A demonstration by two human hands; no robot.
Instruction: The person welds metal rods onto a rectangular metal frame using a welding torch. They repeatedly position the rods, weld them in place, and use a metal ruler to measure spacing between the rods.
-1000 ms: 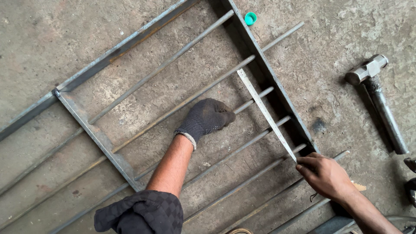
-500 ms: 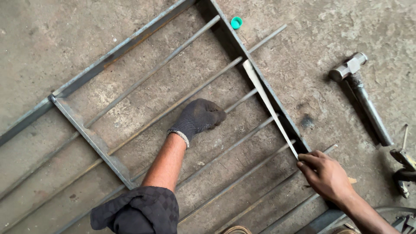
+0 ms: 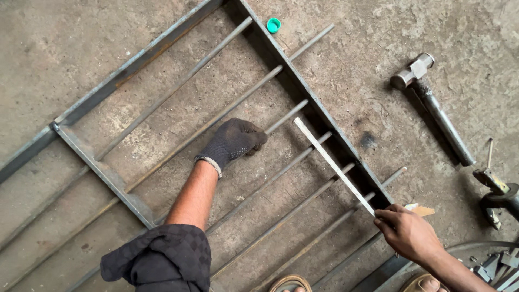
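A steel grille frame [image 3: 135, 59] with several thin round bars lies flat on the concrete floor. My left hand [image 3: 233, 141], in a dark knitted glove, rests fingers-down on one of the bars [image 3: 284, 118] near the frame's right rail [image 3: 319, 113]. My right hand [image 3: 406, 231], bare, grips the near end of a flat metal ruler [image 3: 331, 162]. The ruler lies slanted across the bars, just inside the right rail.
A steel sledgehammer [image 3: 432, 108] lies on the floor to the right. A small green cap [image 3: 273, 25] sits beside the frame's top end. A welding electrode holder [image 3: 494, 186] and metal scraps [image 3: 497, 265] are at the right edge. Sandalled feet [image 3: 427, 282] show at the bottom.
The ruler has slid down along the right rail toward my right hand, so its far end now lies lower. My left hand stays on the bars. The view shifted slightly.
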